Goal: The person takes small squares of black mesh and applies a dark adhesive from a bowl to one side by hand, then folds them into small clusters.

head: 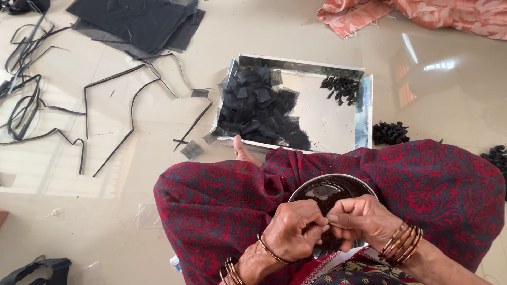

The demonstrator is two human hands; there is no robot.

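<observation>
nearest, the left hand (pixel 296 232) and right hand (pixel 362 219) meet over a steel bowl (pixel 330 191) of dark grains resting on the red patterned lap, their fingers (pixel 317 228) pressed together, pinching something too small to tell. beyond the bowl on the floor lies a shiny tray (pixel 338 119) with a heap of black net squares (pixel 259 105) and small black bundles (pixel 342 87). left of the tray lie black strips (pixel 132 100) and stacked black cloth (pixel 140 21).

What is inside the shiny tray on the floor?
The tray holds black mesh squares piled at left and small dark bundles at the far right corner. Anything beneath the pile is hidden.
</observation>
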